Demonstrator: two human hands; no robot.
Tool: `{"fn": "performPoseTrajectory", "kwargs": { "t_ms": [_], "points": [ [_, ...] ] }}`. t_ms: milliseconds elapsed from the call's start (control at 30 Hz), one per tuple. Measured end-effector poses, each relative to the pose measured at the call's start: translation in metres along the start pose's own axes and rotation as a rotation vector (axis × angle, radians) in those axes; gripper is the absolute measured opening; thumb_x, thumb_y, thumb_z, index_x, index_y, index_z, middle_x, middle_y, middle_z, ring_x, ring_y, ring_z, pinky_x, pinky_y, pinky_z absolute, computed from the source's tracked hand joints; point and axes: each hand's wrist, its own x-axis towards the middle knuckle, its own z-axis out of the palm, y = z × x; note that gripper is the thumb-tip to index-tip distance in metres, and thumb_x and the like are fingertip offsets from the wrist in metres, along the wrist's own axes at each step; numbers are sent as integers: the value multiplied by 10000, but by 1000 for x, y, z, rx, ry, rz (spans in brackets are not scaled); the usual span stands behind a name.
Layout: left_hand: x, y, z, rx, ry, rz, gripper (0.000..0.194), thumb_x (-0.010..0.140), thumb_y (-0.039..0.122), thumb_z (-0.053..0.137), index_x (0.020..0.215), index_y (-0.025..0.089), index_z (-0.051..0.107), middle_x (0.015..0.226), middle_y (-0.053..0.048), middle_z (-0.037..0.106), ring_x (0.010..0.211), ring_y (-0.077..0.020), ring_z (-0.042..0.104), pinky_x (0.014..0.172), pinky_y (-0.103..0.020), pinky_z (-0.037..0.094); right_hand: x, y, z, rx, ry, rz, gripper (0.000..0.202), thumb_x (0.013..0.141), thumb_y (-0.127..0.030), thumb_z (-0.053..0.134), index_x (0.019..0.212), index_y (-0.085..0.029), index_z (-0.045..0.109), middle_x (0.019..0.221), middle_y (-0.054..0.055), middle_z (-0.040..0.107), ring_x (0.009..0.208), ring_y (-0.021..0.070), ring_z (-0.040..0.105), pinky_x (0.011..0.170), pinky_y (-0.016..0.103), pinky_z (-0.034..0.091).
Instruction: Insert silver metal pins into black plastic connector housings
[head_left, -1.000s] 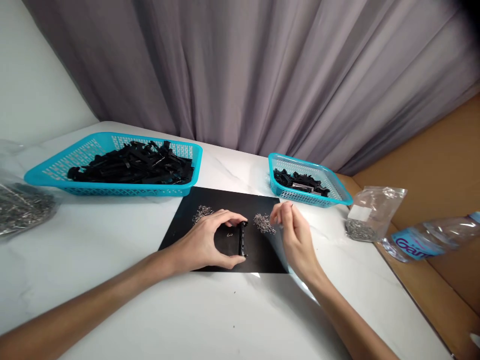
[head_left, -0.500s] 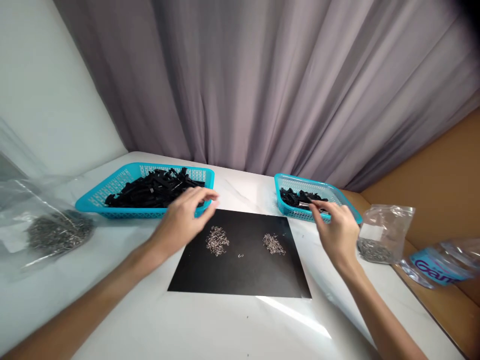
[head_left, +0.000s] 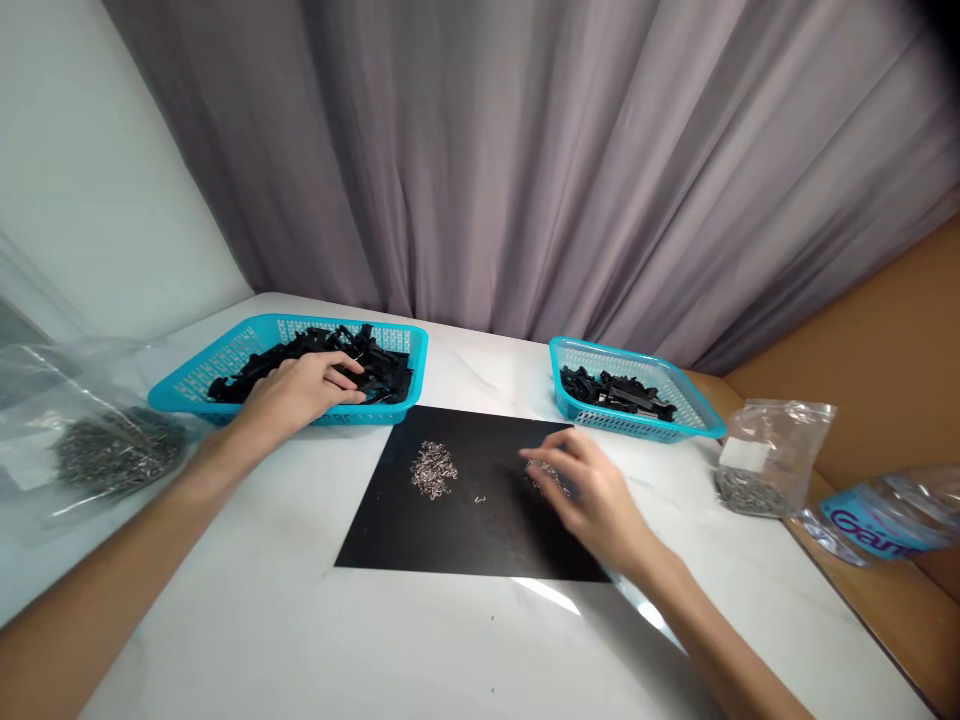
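Left hand (head_left: 300,390) now at black parts (head_left: 390,374), right hand (head_left: 604,505) back over metal clips (head_left: 556,481), both grips apart.

Head-worn; looking forward and down

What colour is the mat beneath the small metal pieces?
The mat is plain black, seen in the head view.

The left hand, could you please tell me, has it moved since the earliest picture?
Yes. Judged against the black sheet, the left hand has moved left and farther out, from over the sheet to the black parts in the left basket.
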Motion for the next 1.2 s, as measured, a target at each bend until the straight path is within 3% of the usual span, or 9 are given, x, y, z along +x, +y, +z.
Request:
{"fn": "performPoseTrajectory", "kwargs": {
  "t_ms": [233, 367, 567, 633, 733, 800, 967, 1100, 1200],
  "points": [
    [-5, 10, 17, 111, -75, -26, 415, 717, 337, 842, 1078, 168, 728, 835, -16, 782, 808, -231, 709, 707, -316, 498, -12, -41, 26, -92, -254, -166, 383, 1038, -223, 503, 1400, -253, 624, 1187, 125, 644, 980, 252, 641, 825, 410, 557],
    [-14, 22, 31, 152, -34, 68, 348, 822, 344, 746, 1130, 184, 716, 969, -64, 734, 873, -251, 678, 809, -375, 514, -13, -40, 33, -119, -160, -167, 266, 1049, -213, 492, 1202, -213, 711, 1080, 108, 696, 874, 237, 648, 745, 382, 528],
    [-41, 57, 42, 46, 134, 467, 278, 981, 405, 581, 1148, 204, 678, 1098, -61, 643, 1043, -244, 646, 992, -395, 501, -10, -33, 32, 149, -39, 45, 216, 1044, -203, 492, 1014, -211, 706, 921, 71, 725, 784, 201, 661, 681, 330, 531],
    [-53, 67, 52, -179, 46, 399, 290, 969, 440, 613, 1138, 208, 656, 1049, -48, 662, 955, -217, 685, 917, -363, 549, -8, -29, 25, 265, -17, 135, 190, 1020, -232, 538, 994, -218, 726, 923, 68, 726, 743, 188, 648, 627, 307, 530],
    [-69, 77, 73, -482, -292, 213, 352, 967, 492, 618, 1173, 210, 576, 938, -41, 733, 787, -199, 731, 803, -358, 596, -6, -25, 15, 342, 21, 193, 181, 978, -241, 581, 961, -219, 760, 923, 67, 742, 726, 188, 651, 628, 311, 536],
    [-79, 81, 84, -594, -417, 145, 349, 967, 489, 619, 1161, 208, 545, 941, -54, 761, 797, -210, 749, 802, -372, 605, -5, -23, 11, 366, 43, 234, 177, 965, -246, 593, 966, -218, 767, 902, 60, 750, 722, 189, 657, 639, 314, 533],
    [-92, 82, 98, -670, -521, 88, 417, 966, 464, 631, 1278, 229, 486, 839, -29, 770, 697, -190, 737, 710, -334, 591, -6, -21, 10, 375, 71, 338, 119, 934, -267, 657, 996, -215, 744, 791, 24, 738, 613, 163, 590, 601, 304, 493],
    [-94, 79, 107, -701, -573, 22, 469, 951, 513, 638, 1316, 251, 503, 864, -33, 754, 561, -150, 681, 462, -225, 498, -6, -23, 11, 372, 65, 275, 149, 945, -182, 602, 943, -214, 748, 883, 41, 746, 727, 180, 633, 665, 313, 500],
    [-94, 80, 111, -797, -601, 21, 449, 954, 516, 637, 1302, 254, 525, 921, -49, 742, 671, -170, 696, 464, -221, 520, -6, -23, 12, 366, 53, 246, 169, 964, -185, 583, 949, -216, 749, 924, 52, 738, 759, 185, 629, 663, 315, 490]
  ]
}}
